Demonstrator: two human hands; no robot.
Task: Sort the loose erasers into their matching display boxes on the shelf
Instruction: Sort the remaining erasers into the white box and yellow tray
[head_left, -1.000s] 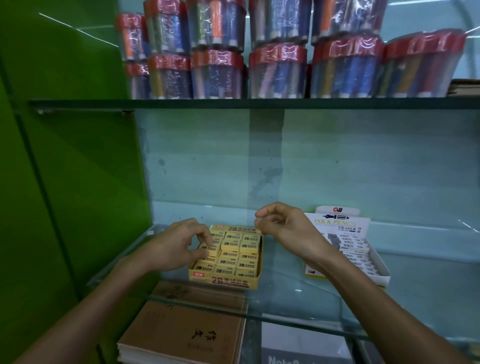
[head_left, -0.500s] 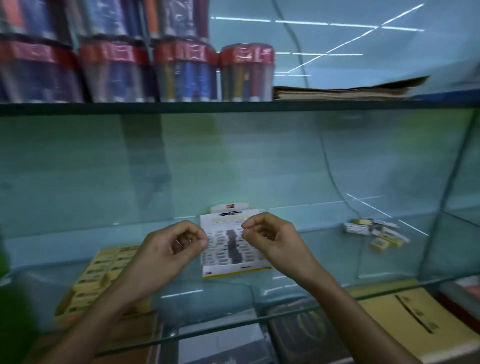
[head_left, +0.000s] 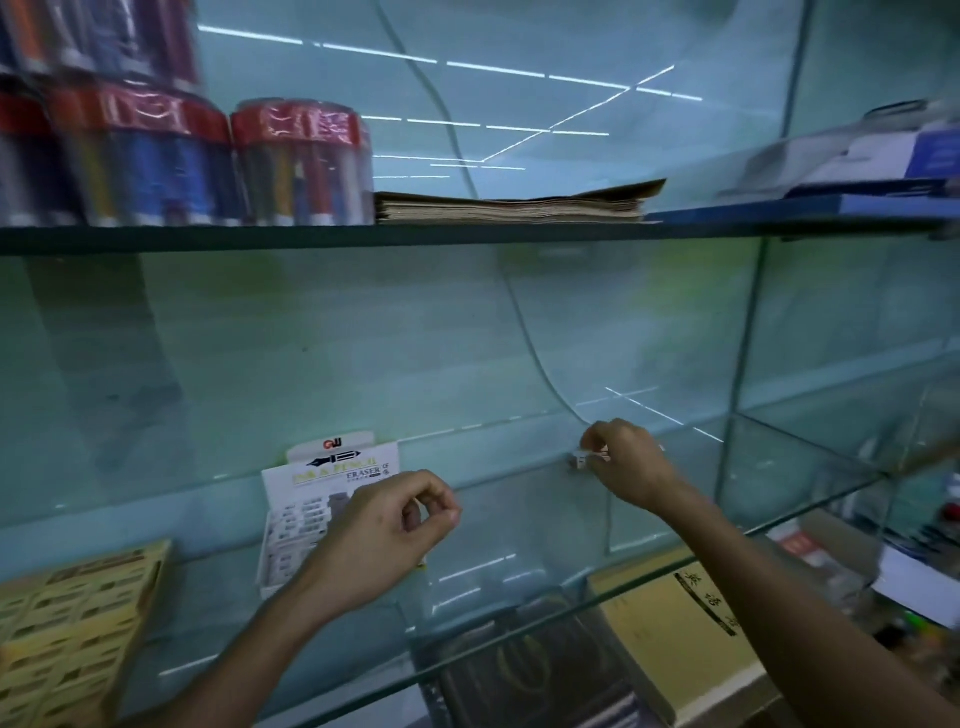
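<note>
My right hand (head_left: 631, 465) reaches to the back right of the glass shelf (head_left: 498, 519), fingers curled down over the loose erasers. A white eraser (head_left: 581, 459) shows at its fingertips, pinched there; the others in the pile are hidden under the hand. My left hand (head_left: 389, 525) hovers in front of the white "Ink & Pencil Eraser" display box (head_left: 311, 483), fingers curled with thumb against forefinger, and nothing shows in it. The yellow 2B eraser box (head_left: 78, 618) sits at the far left of the same shelf.
Tubs of pens (head_left: 298, 161) and a brown paper stack (head_left: 514, 205) stand on the upper shelf. An upright glass panel (head_left: 748, 364) bounds the shelf on the right. Notebooks (head_left: 680, 623) lie on the level below.
The view swung right, away from the yellow box. My right hand moved from beside the left hand out to the loose erasers at the back right. The left hand stayed near the white box.
</note>
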